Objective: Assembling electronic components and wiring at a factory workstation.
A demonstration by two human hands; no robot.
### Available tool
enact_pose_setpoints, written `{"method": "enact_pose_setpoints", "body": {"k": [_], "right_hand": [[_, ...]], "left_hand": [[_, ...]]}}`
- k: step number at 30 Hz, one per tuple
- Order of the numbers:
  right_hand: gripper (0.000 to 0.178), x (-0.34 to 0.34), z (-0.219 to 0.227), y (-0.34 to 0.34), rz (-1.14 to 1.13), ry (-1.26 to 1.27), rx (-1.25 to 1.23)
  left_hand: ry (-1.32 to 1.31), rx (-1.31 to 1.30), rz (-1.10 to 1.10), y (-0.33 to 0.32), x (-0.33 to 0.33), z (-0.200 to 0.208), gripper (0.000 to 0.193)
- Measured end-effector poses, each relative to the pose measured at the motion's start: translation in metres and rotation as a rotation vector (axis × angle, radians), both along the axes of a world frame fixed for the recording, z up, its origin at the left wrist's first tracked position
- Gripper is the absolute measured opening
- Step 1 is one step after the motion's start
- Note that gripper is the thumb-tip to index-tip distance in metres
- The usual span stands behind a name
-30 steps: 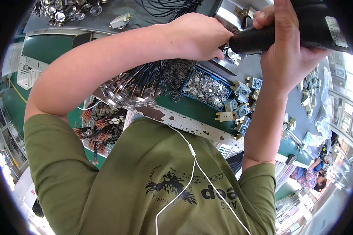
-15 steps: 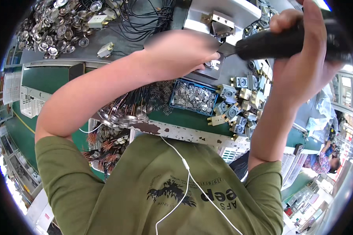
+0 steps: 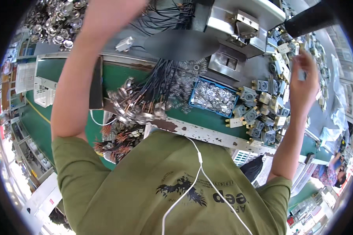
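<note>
My left hand (image 3: 111,17) is at the top edge, beside a pile of round metal cups (image 3: 51,23); its fingers run out of view. On the right, my right hand (image 3: 306,80) hovers by a heap of small grey-and-cream blocks (image 3: 268,111), thumb and fingers apart and somewhat blurred. Beyond it, a black cylindrical tool (image 3: 312,19) hangs free of both hands. A metal fixture (image 3: 227,62) sits mid-bench in front of a metal clamp device (image 3: 245,27). One white block with a black cable (image 3: 124,44) lies right of my left forearm.
A blue tray (image 3: 213,97) of small metal pieces stands near the bench's front edge. Springs (image 3: 188,80) and black cables with metal cups (image 3: 145,105) lie left of it. A dark blurred patch covers part of the bench. Another person (image 3: 329,172) is far right.
My right hand has let go of the black tool and come down toward the blocks. My left hand has moved from the fixture up and left, uncovering the fixture.
</note>
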State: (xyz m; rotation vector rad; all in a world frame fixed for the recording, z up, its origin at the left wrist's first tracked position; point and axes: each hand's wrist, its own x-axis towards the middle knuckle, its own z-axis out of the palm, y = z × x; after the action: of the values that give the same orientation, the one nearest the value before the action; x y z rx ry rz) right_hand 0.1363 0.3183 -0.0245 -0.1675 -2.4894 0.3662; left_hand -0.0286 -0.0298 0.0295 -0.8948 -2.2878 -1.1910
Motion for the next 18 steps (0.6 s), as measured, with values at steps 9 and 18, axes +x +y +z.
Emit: {"method": "enact_pose_setpoints", "body": {"k": [9,18], "right_hand": [[0.038,-0.002,-0.018,0.004,0.060,-0.510,0.166],[0.037,0.030,-0.008,-0.040,0.387,-0.343,-1.037]], "left_hand": [[0.435,-0.508,0.139,-0.025,-0.042,0.004,0.011],[0.166,-1.065,-0.323,0.038,0.020,-0.022,0.016]]}}
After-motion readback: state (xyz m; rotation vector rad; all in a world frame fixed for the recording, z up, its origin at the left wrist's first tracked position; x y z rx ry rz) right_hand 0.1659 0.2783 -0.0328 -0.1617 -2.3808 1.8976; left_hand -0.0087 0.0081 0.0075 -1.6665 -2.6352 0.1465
